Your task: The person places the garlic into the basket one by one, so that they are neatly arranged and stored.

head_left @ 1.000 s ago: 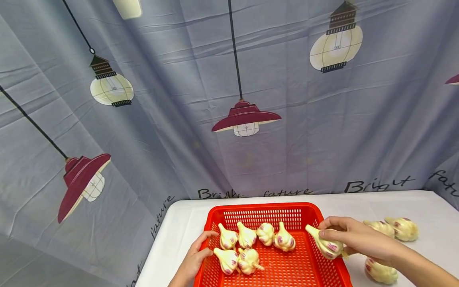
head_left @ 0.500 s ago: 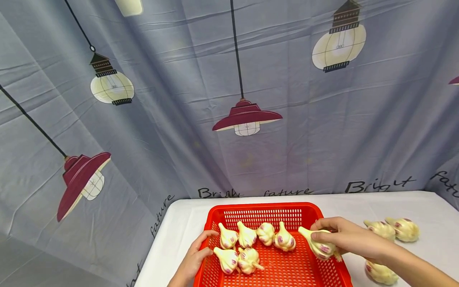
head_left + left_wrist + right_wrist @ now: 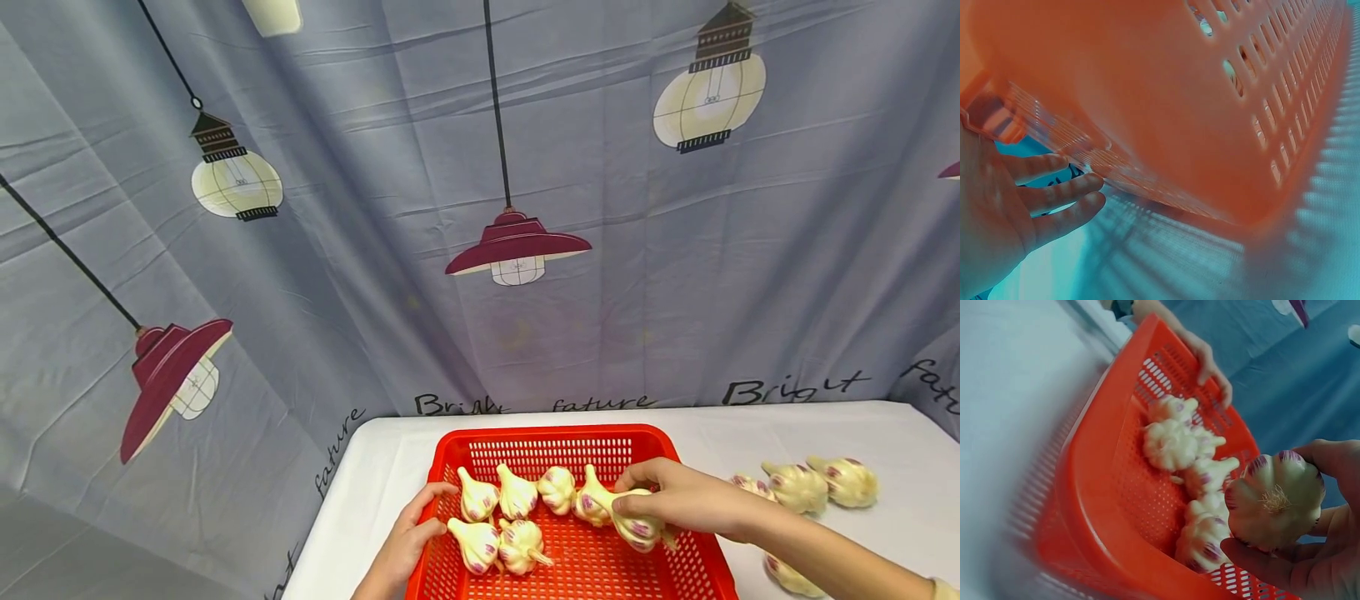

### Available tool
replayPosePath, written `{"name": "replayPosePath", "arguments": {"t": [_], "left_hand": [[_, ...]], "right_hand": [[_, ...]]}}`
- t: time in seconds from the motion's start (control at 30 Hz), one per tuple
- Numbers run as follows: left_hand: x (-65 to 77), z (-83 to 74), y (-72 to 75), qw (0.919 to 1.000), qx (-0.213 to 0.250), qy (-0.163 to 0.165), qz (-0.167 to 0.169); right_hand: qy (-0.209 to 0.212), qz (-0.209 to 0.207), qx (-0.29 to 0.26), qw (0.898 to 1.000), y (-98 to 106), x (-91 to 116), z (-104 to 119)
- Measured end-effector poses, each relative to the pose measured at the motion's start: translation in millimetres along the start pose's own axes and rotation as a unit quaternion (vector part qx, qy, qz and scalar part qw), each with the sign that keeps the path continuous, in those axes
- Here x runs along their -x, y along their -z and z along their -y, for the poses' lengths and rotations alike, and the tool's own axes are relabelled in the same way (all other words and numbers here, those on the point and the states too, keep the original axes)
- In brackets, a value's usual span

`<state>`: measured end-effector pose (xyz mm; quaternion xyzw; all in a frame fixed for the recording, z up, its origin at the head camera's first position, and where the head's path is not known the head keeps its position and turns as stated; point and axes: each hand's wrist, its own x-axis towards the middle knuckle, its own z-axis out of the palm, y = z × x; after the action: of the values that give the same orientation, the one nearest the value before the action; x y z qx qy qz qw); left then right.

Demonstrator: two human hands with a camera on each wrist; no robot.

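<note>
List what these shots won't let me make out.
Head: near end of the red perforated plastic basket, cut off by the bottom edge.
Head: parts of two cream, purple-streaked loose garlic bulbs, covered by the right forearm.
Head: most of the maroon printed lampshade at far right, cut off by the edge.
Left wrist: most of the bulbs inside, hidden by the basket wall.
Right wrist: whether the held bulb touches the one beyond, since they overlap.

Head view bright, evenly lit, mostly sharp; soft shading in curtain (image 3: pixel 337 317) folds. Left wrist dim, teal cast: basket (image 3: pixel 1135 112) soft, striped shadows on table (image 3: pixel 1166 237), lower-left glare. Right wrist dim, bluish: table blurry at left, held garlic (image 3: pixel 1272 519) crisper.
</note>
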<state>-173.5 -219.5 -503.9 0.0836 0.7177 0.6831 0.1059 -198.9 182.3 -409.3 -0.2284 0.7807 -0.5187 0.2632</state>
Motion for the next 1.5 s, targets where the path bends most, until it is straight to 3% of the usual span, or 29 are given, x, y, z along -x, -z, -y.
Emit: {"name": "replayPosePath", "arguments": {"t": [0.27, 0.6, 1.17, 1.5], "left_hand": [[0.9, -0.7, -1.3, 1.0, -0.001, -0.003, 0.002], [-0.2, -1.1, 0.6, 0.9999, -0.007, -0.005, 0.005], [-0.1, -0.1, -1.5, 1.0, -0.003, 0.0, 0.002], [0.5, -1.7, -1.3, 0.9999, -0.009, -0.006, -0.003]], "right_hand": [[-0.003, 0.008, 0.006, 1.0, -2.2, -7.4, 1.7], [0.005, 0.003, 0.09, 0.996, -8.4, -20.8, 14.2], [0.022, 0.009, 0.132, 0.991, -39.4, -49.0, 9.6], [0.083, -0.012, 0.224, 0.971, -54.8, -59.2, -2.9]]}}
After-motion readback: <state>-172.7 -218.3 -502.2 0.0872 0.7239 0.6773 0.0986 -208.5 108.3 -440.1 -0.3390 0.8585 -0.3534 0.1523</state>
